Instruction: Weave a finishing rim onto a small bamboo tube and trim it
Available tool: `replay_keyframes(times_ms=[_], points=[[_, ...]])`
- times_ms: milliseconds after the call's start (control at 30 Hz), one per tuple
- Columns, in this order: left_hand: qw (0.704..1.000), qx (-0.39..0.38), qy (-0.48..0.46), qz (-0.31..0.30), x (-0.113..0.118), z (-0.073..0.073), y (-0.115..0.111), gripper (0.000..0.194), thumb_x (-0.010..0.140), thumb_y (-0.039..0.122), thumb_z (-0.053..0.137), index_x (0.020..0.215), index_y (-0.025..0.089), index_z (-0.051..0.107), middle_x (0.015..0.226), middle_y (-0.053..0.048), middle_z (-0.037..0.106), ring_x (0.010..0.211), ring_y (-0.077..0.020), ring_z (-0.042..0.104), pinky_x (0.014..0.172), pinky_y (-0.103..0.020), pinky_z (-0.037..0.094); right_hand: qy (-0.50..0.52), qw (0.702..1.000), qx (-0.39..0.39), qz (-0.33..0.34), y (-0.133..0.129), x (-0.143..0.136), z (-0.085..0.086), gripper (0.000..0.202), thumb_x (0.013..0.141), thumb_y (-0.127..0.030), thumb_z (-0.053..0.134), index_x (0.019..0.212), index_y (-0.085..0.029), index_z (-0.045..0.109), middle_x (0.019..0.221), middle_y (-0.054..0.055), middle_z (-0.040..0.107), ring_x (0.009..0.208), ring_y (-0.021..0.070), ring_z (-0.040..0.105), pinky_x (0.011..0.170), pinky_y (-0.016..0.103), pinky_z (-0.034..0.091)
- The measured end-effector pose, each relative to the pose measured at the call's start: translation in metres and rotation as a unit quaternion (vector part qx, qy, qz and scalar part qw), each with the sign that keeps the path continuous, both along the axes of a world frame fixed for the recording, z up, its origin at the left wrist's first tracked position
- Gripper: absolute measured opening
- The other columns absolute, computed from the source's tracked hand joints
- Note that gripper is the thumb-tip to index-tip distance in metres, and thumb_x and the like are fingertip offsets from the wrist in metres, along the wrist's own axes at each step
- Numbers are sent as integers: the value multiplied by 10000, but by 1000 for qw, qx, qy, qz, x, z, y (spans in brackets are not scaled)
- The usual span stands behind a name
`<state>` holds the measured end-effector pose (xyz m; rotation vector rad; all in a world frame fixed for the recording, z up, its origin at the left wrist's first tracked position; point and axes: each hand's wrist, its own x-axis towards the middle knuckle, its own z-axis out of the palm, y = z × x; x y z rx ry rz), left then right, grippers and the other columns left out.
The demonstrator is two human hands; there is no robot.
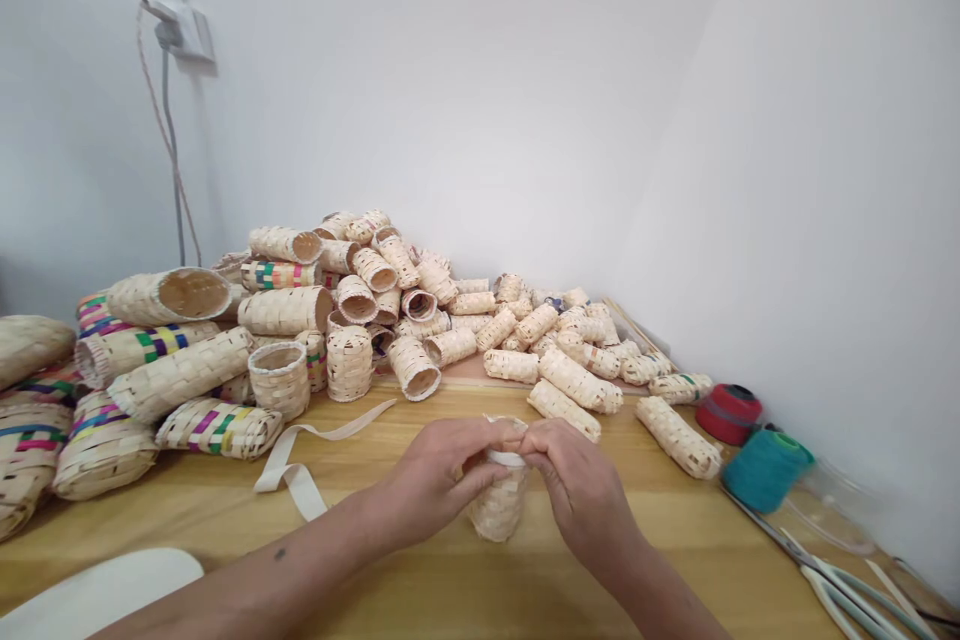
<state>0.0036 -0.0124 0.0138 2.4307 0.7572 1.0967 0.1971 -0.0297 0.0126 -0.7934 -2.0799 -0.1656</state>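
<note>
A small cylindrical woven basket [496, 512] of pale strips stands upright on the wooden table in front of me. Around its mouth runs a white band [507, 459]. From the left, my left hand [435, 480] is closed on the rim, thumb at the near side and fingers over the far side. My right hand [581, 485] pinches the rim from the right, its fingertips meeting those of the left. Whether a thread or a needle is between the fingertips is hidden. A loose cream ribbon [304, 492] lies curled to the left of my hands.
Woven baskets [285, 310] are heaped along the wall, some with coloured strips. Closed woven rolls [577, 382] lie behind my hands. To the right are a red thread spool [727, 413], a teal thread spool [766, 470] and scissors [844, 588]. A white oval piece [112, 592] lies front left.
</note>
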Motion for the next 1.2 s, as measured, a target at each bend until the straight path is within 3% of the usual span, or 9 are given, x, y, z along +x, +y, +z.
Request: replay_keyframes(times_ms=[167, 300, 500, 633, 767, 933, 1067, 1200], points=[[1000, -2, -4, 1, 0, -3, -1, 295, 880, 220, 565, 1173, 192, 581, 1049, -67, 698, 840, -183, 627, 839, -311, 475, -7, 999, 32, -26, -3, -2, -3, 211, 971, -148, 381, 861, -197, 555, 711, 23, 602, 644, 162, 561, 580, 271, 443], [999, -29, 0, 21, -2, -2, -3, 305, 863, 218, 566, 1168, 203, 566, 1034, -61, 678, 806, -179, 602, 795, -311, 466, 15, 999, 39, -4, -5, -2, -1, 184, 970, -170, 419, 915, -202, 591, 730, 20, 645, 655, 163, 602, 590, 267, 479], [992, -119, -44, 6, -8, 5, 6, 146, 851, 253, 552, 948, 166, 617, 843, -31, 651, 742, -160, 560, 677, -249, 434, 59, 998, 8, -6, 6, 12, 3, 208, 958, -183, 453, 1063, -229, 626, 1012, 46, 701, 969, 198, 639, 862, 341, 516], [987, -142, -68, -11, -10, 2, 12, 151, 853, 264, 543, 934, 163, 620, 826, -22, 633, 736, -154, 540, 687, -251, 424, 42, 999, -4, 3, 10, 15, 3, 253, 956, -178, 435, 1120, -234, 619, 1061, 53, 691, 1015, 201, 624, 903, 367, 508], [981, -169, -94, -25, -8, -2, 11, 201, 876, 294, 532, 1016, 163, 593, 820, -22, 612, 738, -152, 534, 688, -258, 430, 1, 998, -59, 19, 9, 12, 1, 244, 954, -235, 467, 1155, -242, 605, 1087, 54, 680, 1027, 205, 615, 886, 369, 518], [950, -263, -141, -98, -2, -4, 8, 329, 906, 354, 502, 1184, 177, 507, 779, -9, 598, 608, -114, 525, 593, -237, 449, 26, 987, -157, 8, 13, 13, -4, 267, 959, -255, 448, 1160, -212, 620, 1181, 79, 651, 1112, 218, 587, 942, 382, 487], [941, -305, -133, -62, 3, -6, 6, 453, 840, 313, 595, 1270, 220, 487, 794, 9, 608, 455, -57, 429, 431, -180, 395, 57, 972, -227, 30, 16, 12, -7, 310, 976, -285, 412, 1200, -202, 611, 1195, 87, 650, 1090, 204, 603, 935, 360, 491], [933, -337, -116, -48, 4, -6, 6, 462, 822, 297, 613, 1259, 205, 495, 704, 38, 573, 410, -40, 397, 375, -148, 350, 64, 962, -262, 33, 17, 12, -12, 331, 981, -312, 403, 1214, -216, 618, 1178, 88, 662, 1061, 215, 622, 916, 375, 501]])
